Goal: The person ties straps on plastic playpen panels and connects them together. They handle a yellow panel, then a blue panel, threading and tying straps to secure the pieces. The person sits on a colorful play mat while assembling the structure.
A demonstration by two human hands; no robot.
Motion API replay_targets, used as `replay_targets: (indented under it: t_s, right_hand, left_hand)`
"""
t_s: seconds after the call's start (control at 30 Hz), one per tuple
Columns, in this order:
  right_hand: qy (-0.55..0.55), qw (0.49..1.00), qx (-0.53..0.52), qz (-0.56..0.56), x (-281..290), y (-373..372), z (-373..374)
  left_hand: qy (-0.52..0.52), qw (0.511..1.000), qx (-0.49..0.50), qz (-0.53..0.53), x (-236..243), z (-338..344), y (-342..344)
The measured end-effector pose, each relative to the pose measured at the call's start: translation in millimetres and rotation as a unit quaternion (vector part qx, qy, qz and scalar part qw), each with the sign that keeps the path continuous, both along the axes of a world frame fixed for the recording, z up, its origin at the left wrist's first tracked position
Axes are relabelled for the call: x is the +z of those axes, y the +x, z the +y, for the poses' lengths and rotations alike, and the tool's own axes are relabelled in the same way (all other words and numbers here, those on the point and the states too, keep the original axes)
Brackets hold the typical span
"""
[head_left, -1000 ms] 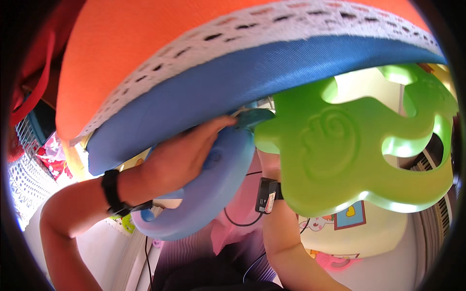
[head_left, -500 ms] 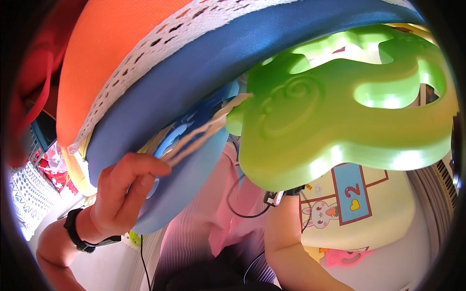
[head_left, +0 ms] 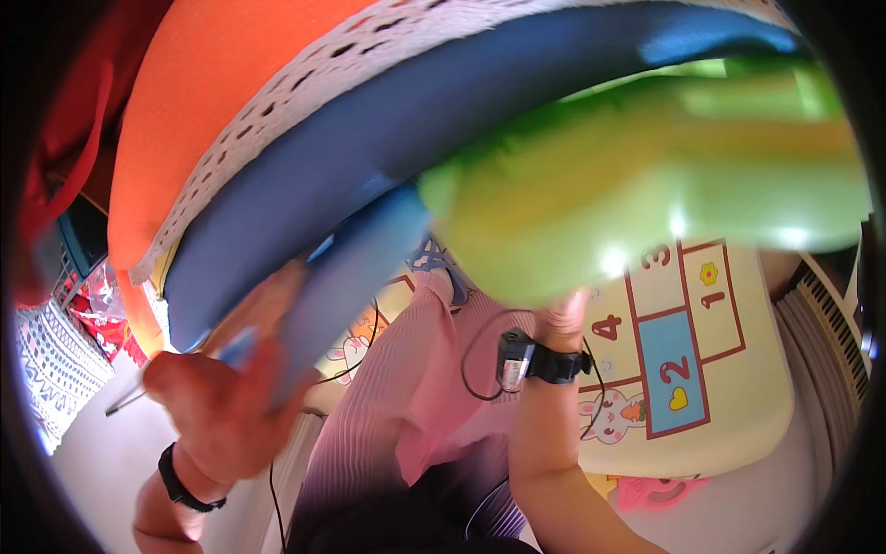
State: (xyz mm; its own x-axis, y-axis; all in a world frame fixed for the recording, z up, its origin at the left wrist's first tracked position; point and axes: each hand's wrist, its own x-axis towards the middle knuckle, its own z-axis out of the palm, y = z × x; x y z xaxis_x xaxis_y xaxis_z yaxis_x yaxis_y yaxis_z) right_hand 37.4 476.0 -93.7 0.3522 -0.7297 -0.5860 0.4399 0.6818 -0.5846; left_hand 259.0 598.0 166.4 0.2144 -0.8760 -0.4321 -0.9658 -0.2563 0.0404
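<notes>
Glossy green panel (head_left: 646,198), right; blurred blue panel (head_left: 358,263), left. Left hand (head_left: 217,402) bent, right hand (head_left: 565,316) upright; cannot tell either grip.

The left hand (head_left: 221,397) and blue panel (head_left: 355,263) are blurred; the green panel (head_left: 646,198), also blurred, hides most of the right hand (head_left: 561,316).

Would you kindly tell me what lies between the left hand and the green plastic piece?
In the head view, a blurred blue plastic piece lies between the left hand and the green plastic piece.
</notes>
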Motion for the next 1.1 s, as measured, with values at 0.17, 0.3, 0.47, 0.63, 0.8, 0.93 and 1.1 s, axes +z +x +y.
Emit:
replay_targets:
  t_s: [0.17,0.3,0.47,0.63,0.8,0.93,1.1]
  right_hand:
    - [-0.214,0.966,0.047,0.136,48,73,31]
    - [-0.219,0.938,-0.001,0.270,84,119,58]
    - [-0.088,0.972,-0.023,0.215,132,114,36]
    - [-0.089,0.983,-0.043,0.155,135,113,38]
    - [-0.110,0.978,-0.038,0.174,131,116,42]
    - [-0.088,0.983,-0.046,0.154,127,118,50]
    - [0.005,0.997,0.036,0.065,113,111,47]
  left_hand:
    - [-0.165,0.985,0.049,-0.018,-20,12,-6]
    - [-0.155,0.987,0.030,-0.036,-22,16,4]
    - [-0.134,0.989,0.053,-0.045,-20,24,17]
    - [-0.124,0.988,0.085,-0.019,-18,14,14]
    - [-0.043,0.992,0.120,0.001,-16,-13,4]
    - [-0.017,0.990,0.140,0.005,-20,-17,-5]
    - [0.013,0.980,0.197,0.020,-20,-26,-8]
